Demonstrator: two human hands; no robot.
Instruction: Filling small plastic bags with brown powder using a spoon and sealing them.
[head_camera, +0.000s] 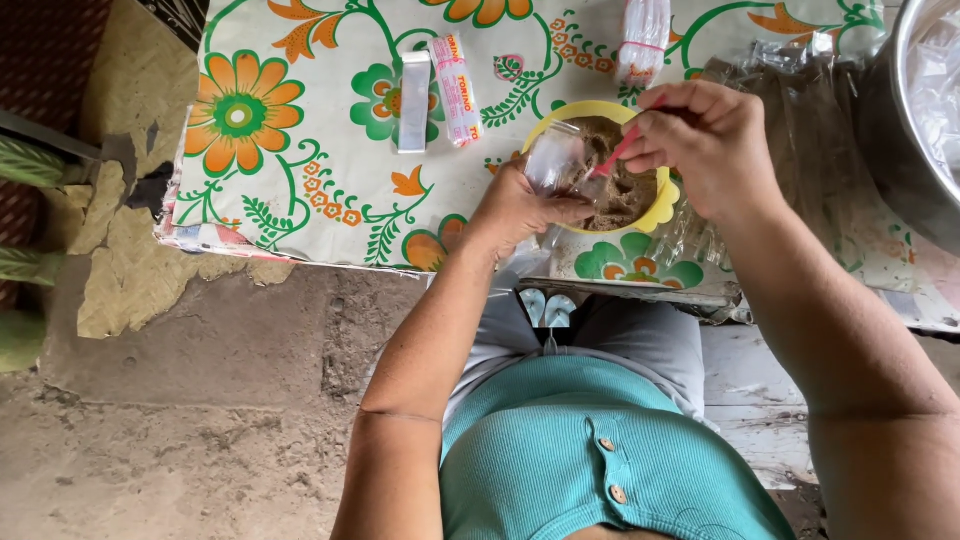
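Head view, looking down over a table covered with a flower-print cloth (300, 180).

Left hand (520, 205), centre of the frame, is closing around a small clear plastic bag (553, 160). Thumb and fingers are pinching its lower part; the bag's mouth is pointing up and slightly right, toward the bowl. Fingers are curled tight, nothing else in that hand.

Right hand (705, 145), upper right of centre, is gripping a pink spoon (618, 152) by its handle, fingers bunched shut around the upper end. The spoon's long axis is running diagonally, from the hand down and left, with the tip dipping toward the brown mixture.

Yellow bowl (655, 212) is sitting on the cloth just beyond the near table edge, holding a brown crumbly mass (625, 190). Bag is hanging over the bowl's left rim; spoon tip is lying just right of the bag's mouth, very near it. Whether they are touching cannot be told.

Key relation: the bag mouth lies left of the spoon tip, along the spoon's own line. The right hand is the one nearer the bowl's centre; the left is at its rim.

Around: two packets, white (414, 100) and pink-printed (456, 90), lying upper centre; clear wrapping (790, 110) spread at right; metal basin (915, 110) at upper-right edge.
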